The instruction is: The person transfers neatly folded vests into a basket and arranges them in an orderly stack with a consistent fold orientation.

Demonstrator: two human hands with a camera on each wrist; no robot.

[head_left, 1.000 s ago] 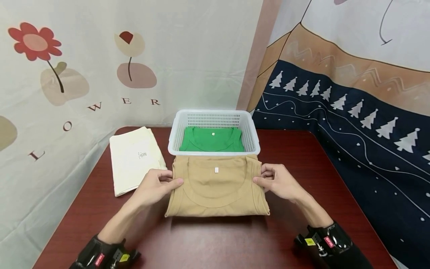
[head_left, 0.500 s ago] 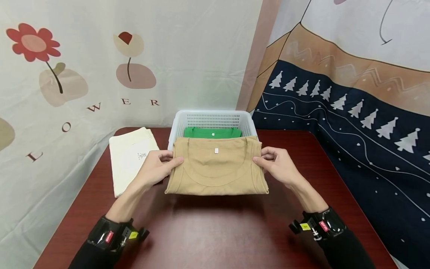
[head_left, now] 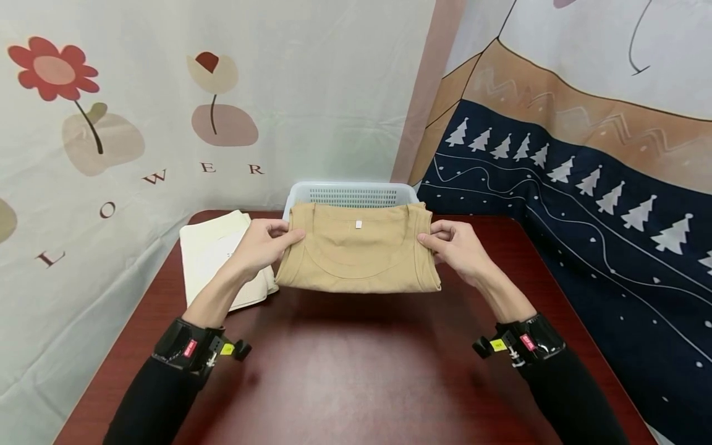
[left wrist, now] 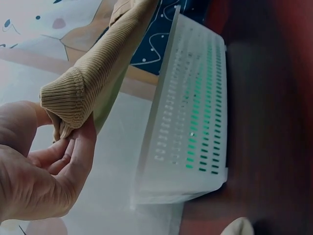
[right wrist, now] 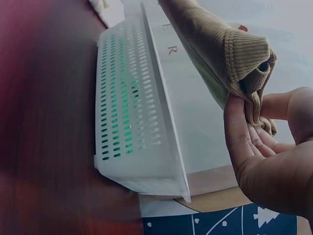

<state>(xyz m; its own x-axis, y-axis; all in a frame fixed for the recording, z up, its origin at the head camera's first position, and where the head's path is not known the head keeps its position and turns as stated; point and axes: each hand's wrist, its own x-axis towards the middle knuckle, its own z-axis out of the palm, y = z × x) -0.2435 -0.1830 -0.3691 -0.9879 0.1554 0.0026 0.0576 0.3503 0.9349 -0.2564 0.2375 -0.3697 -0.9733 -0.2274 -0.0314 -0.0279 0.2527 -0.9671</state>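
A folded tan shirt (head_left: 358,253) with a round ribbed neckline and a small white label is held up level in the head view. My left hand (head_left: 266,243) pinches its left edge between thumb and fingers. On the opposite edge my right hand (head_left: 457,247) pinches the cloth in the same way. Behind and below the shirt stands a white perforated basket (head_left: 356,187), mostly hidden by it in the head view. Both wrist views show the shirt above the basket's rim, apart from it. Through the basket's holes, something green (left wrist: 193,132) shows in the left wrist view.
A folded cream cloth (head_left: 208,256) with small dark print lies to the left on the dark red table (head_left: 356,371). Printed curtains (head_left: 334,93) hang behind the table and along its right side.
Both hands have lifted the tan shirt and carried it forward to the basket. It now hides the green folded shirt that showed inside the basket earlier in the head view.
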